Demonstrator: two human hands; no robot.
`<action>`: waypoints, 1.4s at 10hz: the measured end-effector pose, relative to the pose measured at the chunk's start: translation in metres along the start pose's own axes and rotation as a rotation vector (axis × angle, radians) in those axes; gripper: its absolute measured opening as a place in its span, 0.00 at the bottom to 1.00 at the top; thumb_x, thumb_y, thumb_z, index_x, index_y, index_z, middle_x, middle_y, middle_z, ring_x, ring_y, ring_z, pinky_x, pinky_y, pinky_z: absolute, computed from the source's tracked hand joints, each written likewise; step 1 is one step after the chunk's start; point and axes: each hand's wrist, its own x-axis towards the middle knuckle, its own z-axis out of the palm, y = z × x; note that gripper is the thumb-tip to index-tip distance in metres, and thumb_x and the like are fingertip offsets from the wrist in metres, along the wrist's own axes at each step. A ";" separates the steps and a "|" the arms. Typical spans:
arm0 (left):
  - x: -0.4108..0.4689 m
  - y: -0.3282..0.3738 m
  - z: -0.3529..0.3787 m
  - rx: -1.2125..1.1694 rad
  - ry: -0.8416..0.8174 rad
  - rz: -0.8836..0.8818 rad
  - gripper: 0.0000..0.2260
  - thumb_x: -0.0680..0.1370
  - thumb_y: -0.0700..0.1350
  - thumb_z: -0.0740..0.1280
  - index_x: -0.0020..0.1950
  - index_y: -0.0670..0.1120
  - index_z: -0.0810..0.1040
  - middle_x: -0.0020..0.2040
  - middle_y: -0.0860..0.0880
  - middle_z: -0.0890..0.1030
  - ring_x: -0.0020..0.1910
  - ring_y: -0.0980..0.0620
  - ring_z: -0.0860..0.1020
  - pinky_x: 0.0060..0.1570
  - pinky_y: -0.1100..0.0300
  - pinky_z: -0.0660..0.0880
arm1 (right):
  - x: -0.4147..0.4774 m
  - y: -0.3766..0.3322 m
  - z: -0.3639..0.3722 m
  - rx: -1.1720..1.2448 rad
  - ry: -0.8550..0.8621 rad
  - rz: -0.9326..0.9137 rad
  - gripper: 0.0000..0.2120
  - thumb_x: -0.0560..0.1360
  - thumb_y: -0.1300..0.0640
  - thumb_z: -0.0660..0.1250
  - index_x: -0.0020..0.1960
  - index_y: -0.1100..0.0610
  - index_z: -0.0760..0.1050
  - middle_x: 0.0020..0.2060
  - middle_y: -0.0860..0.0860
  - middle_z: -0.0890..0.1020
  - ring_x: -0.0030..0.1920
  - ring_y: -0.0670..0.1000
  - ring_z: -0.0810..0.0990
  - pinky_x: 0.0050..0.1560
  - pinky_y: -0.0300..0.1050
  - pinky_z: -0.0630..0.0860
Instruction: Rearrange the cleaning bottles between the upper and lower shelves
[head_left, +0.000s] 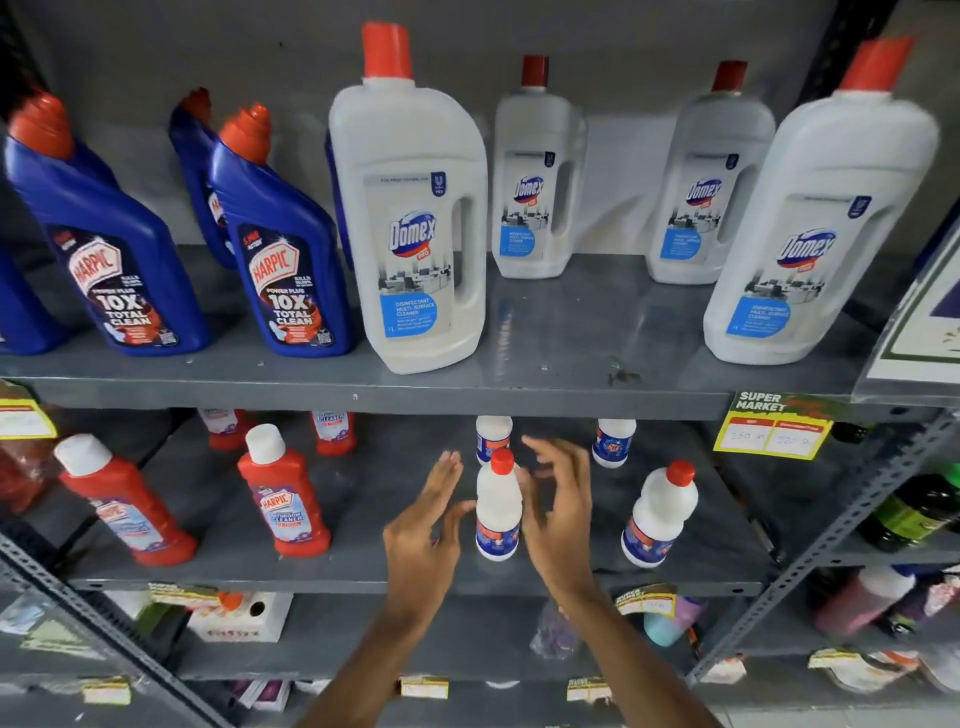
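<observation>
Two bare forearms are rising from the bottom edge, cut off below by the frame. The left hand is hovering just left of a small white bottle with a red cap, its fingers spread apart and straight, the thumb reaching close to the bottle's side; whether it is touching cannot be told. The right hand is flanking the bottle on the other side, its fingers apart and loosely curled, blurred, gripping nothing.

The bottle is standing upright at the front of the lower shelf, long axis vertical, cap pointing up, its blue and red label too small to read. Just behind it another white bottle is standing with its top hidden by the upper shelf. To the right a matching red-capped bottle is appearing tilted. To the left, two red Harpic Bathroom Cleaner bottles with white caps are standing.

On the upper shelf, blue Harpic toilet cleaner bottles with angled red necks are standing left of four tall white Domex bottles, two in front, two behind, all upright. A yellow price tag is hanging from the shelf edge, its handwritten figures hard to make out.
</observation>
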 end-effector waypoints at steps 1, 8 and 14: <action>0.062 0.052 -0.035 -0.026 0.204 0.337 0.21 0.76 0.31 0.70 0.68 0.35 0.73 0.67 0.41 0.76 0.69 0.44 0.75 0.61 0.61 0.78 | 0.059 -0.075 -0.003 0.126 0.139 -0.237 0.17 0.78 0.61 0.68 0.62 0.44 0.74 0.55 0.49 0.75 0.49 0.46 0.80 0.51 0.37 0.77; 0.194 0.085 -0.026 -0.059 0.156 -0.095 0.16 0.78 0.37 0.67 0.65 0.48 0.78 0.51 0.56 0.84 0.48 0.61 0.81 0.53 0.59 0.81 | 0.189 -0.106 0.016 0.308 -0.229 0.354 0.10 0.81 0.57 0.62 0.60 0.48 0.75 0.50 0.43 0.85 0.50 0.42 0.83 0.39 0.29 0.78; 0.189 0.111 0.015 0.043 -0.059 0.063 0.18 0.81 0.41 0.64 0.71 0.43 0.71 0.58 0.42 0.84 0.45 0.54 0.83 0.49 0.57 0.82 | 0.184 -0.095 -0.051 -0.080 0.027 0.212 0.24 0.80 0.54 0.63 0.75 0.53 0.63 0.69 0.53 0.76 0.68 0.53 0.75 0.69 0.47 0.71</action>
